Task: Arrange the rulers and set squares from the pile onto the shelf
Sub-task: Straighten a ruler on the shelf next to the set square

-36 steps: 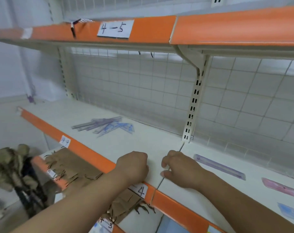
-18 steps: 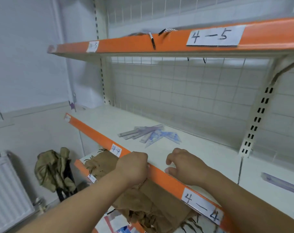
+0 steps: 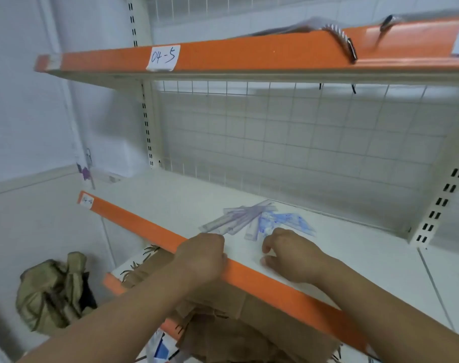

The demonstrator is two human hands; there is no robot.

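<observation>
While pile point(image 3: 252, 221) lies just beyond loosely curled, empty right hand point(image 3: 291, 255) | left hand point(image 3: 202, 258) clenched over orange edge point(image 3: 144, 226) | cardboard point(image 3: 249, 323) below

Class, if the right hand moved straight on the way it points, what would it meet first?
Probably the blue set square at the pile's near edge, just beyond the fingers; depth unclear.

Plain white wall point(image 3: 26, 113) left, pale rail across it. Cream shelving unit point(image 3: 421, 224): slotted upright point(image 3: 146, 127), wire grid back panel point(image 3: 301, 142), white shelves point(image 3: 170, 195) with orange front strips point(image 3: 236, 53). Paper label point(image 3: 162, 58) reads "04-5". Olive bag point(image 3: 52, 289) slumped low left. Brown cardboard point(image 3: 249, 310) on lower shelf. Flat, soft light.
</observation>
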